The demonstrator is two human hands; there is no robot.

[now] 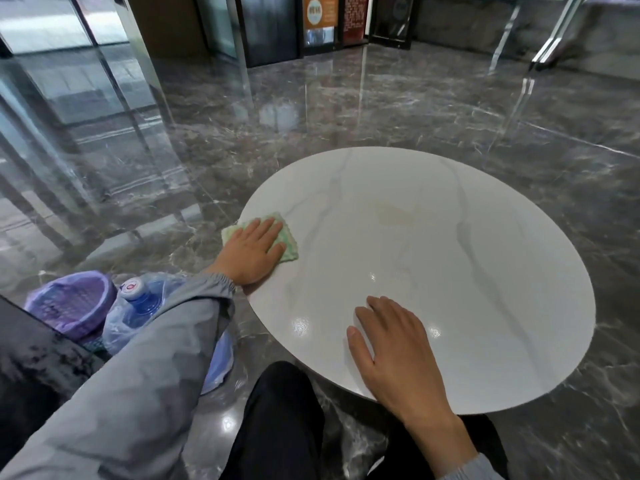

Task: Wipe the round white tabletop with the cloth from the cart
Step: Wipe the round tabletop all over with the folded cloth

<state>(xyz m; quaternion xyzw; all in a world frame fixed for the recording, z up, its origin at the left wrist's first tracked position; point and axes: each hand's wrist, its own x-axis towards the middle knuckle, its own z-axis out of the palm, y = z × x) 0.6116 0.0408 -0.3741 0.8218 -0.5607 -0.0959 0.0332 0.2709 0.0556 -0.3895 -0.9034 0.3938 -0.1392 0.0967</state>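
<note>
Green cloth (290, 237) lies at the left edge of the round white tabletop (450, 271); our left hand (252, 252) presses it flat, fingers straight. Our right hand (398, 358) rests palm-down near the front rim, fingers loosely spread.

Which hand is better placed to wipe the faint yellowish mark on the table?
Left hand: it presses flat on the green cloth at the edge of the tabletop. The right hand rests bare, holding nothing.
</note>
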